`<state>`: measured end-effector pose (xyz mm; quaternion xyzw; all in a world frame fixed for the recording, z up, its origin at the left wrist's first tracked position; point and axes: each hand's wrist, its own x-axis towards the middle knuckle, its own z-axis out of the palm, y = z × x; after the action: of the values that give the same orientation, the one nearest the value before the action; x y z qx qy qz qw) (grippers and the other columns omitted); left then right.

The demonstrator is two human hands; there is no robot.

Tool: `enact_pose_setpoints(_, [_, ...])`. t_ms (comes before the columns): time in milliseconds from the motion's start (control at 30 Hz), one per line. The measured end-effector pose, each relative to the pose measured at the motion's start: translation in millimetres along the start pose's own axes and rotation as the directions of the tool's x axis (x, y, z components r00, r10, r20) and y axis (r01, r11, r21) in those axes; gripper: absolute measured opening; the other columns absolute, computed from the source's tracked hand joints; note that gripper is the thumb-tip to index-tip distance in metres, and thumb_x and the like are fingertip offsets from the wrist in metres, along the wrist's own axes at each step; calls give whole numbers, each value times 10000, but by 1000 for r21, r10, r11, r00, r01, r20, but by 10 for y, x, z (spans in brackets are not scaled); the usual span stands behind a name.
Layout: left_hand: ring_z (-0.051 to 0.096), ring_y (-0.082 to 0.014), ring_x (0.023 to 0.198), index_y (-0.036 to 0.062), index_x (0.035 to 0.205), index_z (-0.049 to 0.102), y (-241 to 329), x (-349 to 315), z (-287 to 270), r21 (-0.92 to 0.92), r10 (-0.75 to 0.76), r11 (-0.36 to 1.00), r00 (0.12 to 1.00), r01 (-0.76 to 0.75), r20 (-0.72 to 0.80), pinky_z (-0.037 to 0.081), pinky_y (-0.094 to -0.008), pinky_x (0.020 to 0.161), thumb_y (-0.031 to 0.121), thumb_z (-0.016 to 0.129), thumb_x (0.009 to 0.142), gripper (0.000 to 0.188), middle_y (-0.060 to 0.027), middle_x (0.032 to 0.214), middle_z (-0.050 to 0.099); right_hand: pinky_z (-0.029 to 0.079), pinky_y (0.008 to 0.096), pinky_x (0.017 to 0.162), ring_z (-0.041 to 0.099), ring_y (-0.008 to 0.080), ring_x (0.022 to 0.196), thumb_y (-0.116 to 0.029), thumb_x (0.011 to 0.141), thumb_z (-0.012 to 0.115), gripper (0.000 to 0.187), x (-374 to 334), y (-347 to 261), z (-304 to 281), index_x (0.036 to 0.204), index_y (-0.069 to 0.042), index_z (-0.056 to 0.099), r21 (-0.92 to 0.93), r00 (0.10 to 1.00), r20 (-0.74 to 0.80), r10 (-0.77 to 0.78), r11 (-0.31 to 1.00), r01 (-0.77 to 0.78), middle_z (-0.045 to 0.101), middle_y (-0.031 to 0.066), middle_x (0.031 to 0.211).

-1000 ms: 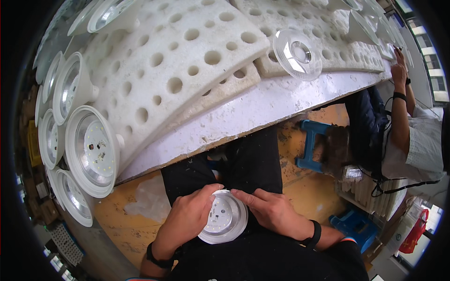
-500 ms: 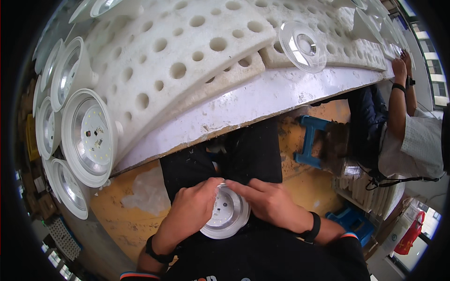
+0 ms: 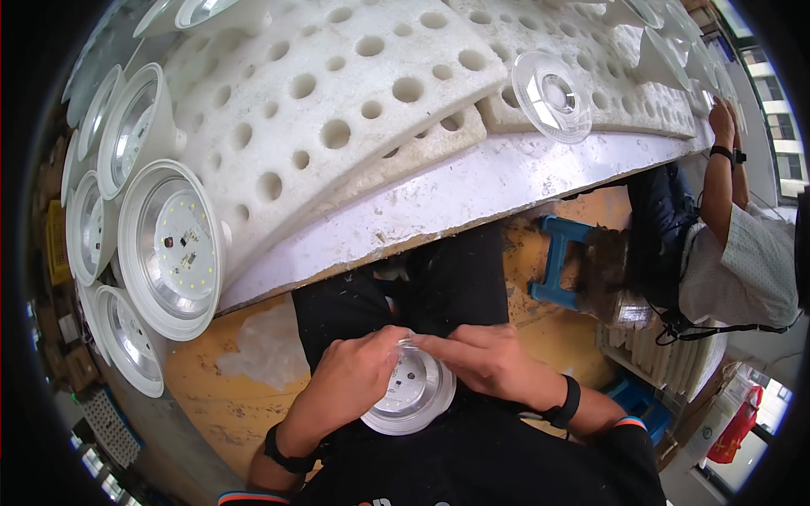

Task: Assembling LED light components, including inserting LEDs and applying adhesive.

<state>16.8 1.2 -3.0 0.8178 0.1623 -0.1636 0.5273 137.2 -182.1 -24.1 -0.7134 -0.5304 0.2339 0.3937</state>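
Observation:
In my lap, a round white LED lamp [image 3: 409, 396] faces up, its board with small chips showing inside a shiny ring. My left hand [image 3: 359, 371] is closed on the lamp's left and far rim. From the other side my right hand [image 3: 481, 358] is closed too, its fingertips pressed to the far rim and meeting the left fingers there. What lies under the fingertips is hidden. On the bench's left, a larger-looking lamp [image 3: 173, 249] of the same kind leans on its side, its lit-looking dots facing me.
White foam blocks with holes [image 3: 346, 93] cover the bench [image 3: 396, 219]. A clear plastic lens cover [image 3: 553, 97] rests on the foam's edge. More lamps [image 3: 131, 337] crowd the left. To the right are a blue stool [image 3: 553, 261] and a co-worker's arm [image 3: 717, 177].
Both hands and the lamp stay together in the lap, fingers shifting only slightly at the far rim. The whole view has moved a little, so bench things appear slightly lower and further right.

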Motion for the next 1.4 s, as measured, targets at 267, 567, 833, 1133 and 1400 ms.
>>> enact_pose_setpoints(267, [671,-370,820,23,1055,600,50,0,-39,6,-56,998,998,56,8,527,-405,699,55,524,908,169,-200,852,670,467,328,508,571,203,579,-17,724,702,512,-163,-25,6,1216,-132,620,71,975,-107,193,980,-186,487,38,658])
enact_pose_setpoints(567, [679,-361,802,7,1059,600,89,23,-28,9,-106,994,994,106,11,533,-389,704,90,556,900,184,-193,842,679,462,318,495,552,180,555,-49,726,691,497,-135,-29,-72,1210,-141,629,-139,998,-22,67,988,-70,460,26,644])
enact_pose_setpoints(833, [683,-360,800,10,1084,608,72,-16,7,-83,-74,994,997,75,9,535,-382,705,59,530,909,197,-198,838,678,484,304,515,593,174,602,-88,745,616,404,35,-222,-322,1149,-80,632,-323,979,183,89,946,-25,523,20,715])
enact_pose_setpoints(1133, [646,-398,832,13,1088,578,13,29,44,-22,9,1000,1000,-8,12,522,-439,695,51,532,896,201,-222,884,654,491,299,530,604,167,627,-119,751,588,388,248,-155,-358,1128,-32,618,-281,949,298,-101,941,188,547,29,755])
enact_pose_setpoints(1400, [645,-397,867,8,1090,599,42,91,14,-10,-101,995,991,102,87,525,-412,720,56,553,893,208,-211,912,665,491,291,524,603,160,617,-120,740,597,380,285,-149,-312,1109,-30,616,-349,946,311,-95,914,207,551,21,756])
